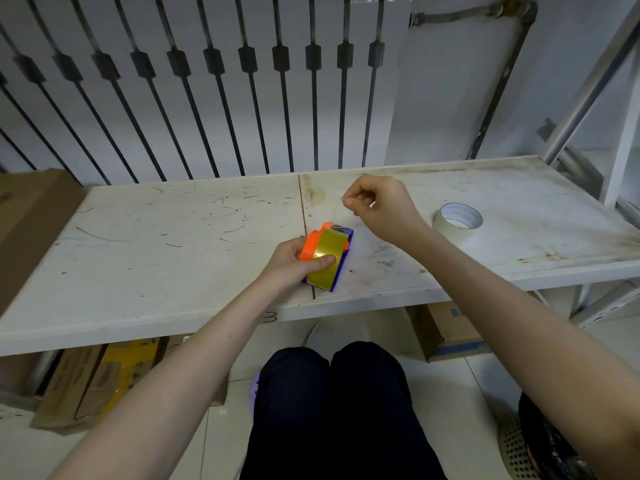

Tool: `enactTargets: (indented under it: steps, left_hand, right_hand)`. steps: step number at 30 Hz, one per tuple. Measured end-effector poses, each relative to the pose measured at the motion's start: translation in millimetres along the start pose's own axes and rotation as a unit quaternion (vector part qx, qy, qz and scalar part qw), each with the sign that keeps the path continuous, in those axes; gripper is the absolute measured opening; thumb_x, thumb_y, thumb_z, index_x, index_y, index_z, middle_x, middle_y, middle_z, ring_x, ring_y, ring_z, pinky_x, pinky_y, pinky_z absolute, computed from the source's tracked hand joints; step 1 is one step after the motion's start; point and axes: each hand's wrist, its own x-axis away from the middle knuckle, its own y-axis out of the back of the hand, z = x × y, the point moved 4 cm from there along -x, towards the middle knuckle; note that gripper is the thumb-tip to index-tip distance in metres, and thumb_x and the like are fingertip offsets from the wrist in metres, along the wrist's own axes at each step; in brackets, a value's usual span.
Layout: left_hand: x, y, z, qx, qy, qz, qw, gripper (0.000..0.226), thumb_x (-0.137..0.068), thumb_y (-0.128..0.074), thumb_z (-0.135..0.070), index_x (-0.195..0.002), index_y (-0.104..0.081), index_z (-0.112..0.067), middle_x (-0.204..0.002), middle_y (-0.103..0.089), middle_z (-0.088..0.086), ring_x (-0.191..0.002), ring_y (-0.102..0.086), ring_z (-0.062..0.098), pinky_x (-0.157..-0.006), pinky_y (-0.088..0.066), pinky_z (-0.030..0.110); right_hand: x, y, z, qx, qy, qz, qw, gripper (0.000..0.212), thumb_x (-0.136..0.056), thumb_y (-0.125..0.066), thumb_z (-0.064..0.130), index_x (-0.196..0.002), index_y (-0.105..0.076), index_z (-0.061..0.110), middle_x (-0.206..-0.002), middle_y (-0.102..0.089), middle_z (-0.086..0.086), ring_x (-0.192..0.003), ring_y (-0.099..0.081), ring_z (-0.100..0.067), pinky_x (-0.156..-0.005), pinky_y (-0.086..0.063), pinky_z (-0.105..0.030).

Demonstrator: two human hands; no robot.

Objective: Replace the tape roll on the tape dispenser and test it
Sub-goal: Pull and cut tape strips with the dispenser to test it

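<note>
View from above my lap. My left hand (294, 261) grips the orange-and-blue plastic tape dispenser (309, 247), thumb pressed on the glossy yellow-gold tape roll (328, 250) mounted in it. The dispenser rests on the scuffed white tabletop (156, 258), directly under that hand. My right hand (381, 206) is raised beyond and to the right of the dispenser, its thumb and forefinger pinching a thin, nearly clear strip of tape (337, 211) that runs faintly down toward the dispenser's far end. A pale, cream-coloured tape roll (446, 225) lies flat on the tabletop just right of my right wrist, not touching it.

Containers: brown cardboard boxes (97, 386) stand below the tabletop under my left forearm, and another cardboard box with blue print (446, 337) under my right forearm; their contents cannot be made out. A perforated plastic basket (516, 452) sits below my right elbow, holding something dark I cannot identify.
</note>
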Motion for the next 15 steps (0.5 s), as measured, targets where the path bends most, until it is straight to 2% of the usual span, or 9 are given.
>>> enactTargets:
  steps: [3,6,11,13,15]
  left_hand:
    - [-4,1,3,0.013,0.002,0.014,1.0,0.032,-0.082,-0.07,-0.021,-0.109,-0.063,-0.005,-0.101,-0.07,0.011,-0.089,-0.066,0.022,-0.08,-0.055,0.032]
    - [-5,3,0,0.007,-0.004,0.023,1.0,0.031,-0.085,-0.066,-0.025,-0.108,-0.063,-0.003,-0.096,-0.069,0.009,-0.083,-0.065,0.019,-0.074,-0.051,0.028]
    - [-3,4,-3,-0.024,0.002,0.012,1.0,0.039,-0.087,-0.059,-0.04,-0.111,-0.06,-0.01,-0.103,-0.067,0.007,-0.085,-0.063,0.016,-0.066,-0.048,0.023]
    - [0,3,-4,-0.036,0.009,0.004,0.999,0.037,-0.084,-0.064,-0.039,-0.112,-0.056,-0.016,-0.103,-0.064,0.002,-0.085,-0.061,0.012,-0.068,-0.05,0.024]
    - [2,2,-6,-0.07,0.0,-0.013,0.997,0.048,-0.074,-0.076,-0.034,-0.111,-0.05,-0.019,-0.099,-0.059,-0.004,-0.085,-0.058,0.009,-0.071,-0.051,0.024]
  right_hand:
    - [4,-4,16,0.02,0.046,-0.013,0.999,0.007,-0.086,-0.063,0.009,-0.084,-0.069,0.01,-0.079,-0.062,0.005,-0.068,-0.052,-0.003,-0.064,-0.041,-0.011]
    - [7,-6,33,0.027,0.093,-0.028,0.995,0.007,-0.085,-0.062,0.007,-0.082,-0.068,0.006,-0.08,-0.065,-0.002,-0.072,-0.056,-0.013,-0.067,-0.046,-0.022]
    - [-2,-5,37,0.03,0.097,-0.04,0.994,0.008,-0.087,-0.061,0.01,-0.085,-0.068,0.007,-0.084,-0.067,-0.007,-0.077,-0.057,-0.017,-0.071,-0.05,-0.031]
    - [-6,-5,36,0.029,0.09,-0.032,0.995,0.009,-0.088,-0.059,0.011,-0.087,-0.068,0.007,-0.084,-0.067,-0.005,-0.078,-0.058,-0.017,-0.073,-0.051,-0.032]
    - [-8,-6,38,0.019,0.083,-0.022,0.996,0.01,-0.089,-0.059,0.012,-0.088,-0.067,0.007,-0.082,-0.065,-0.001,-0.077,-0.057,-0.015,-0.071,-0.05,-0.029]
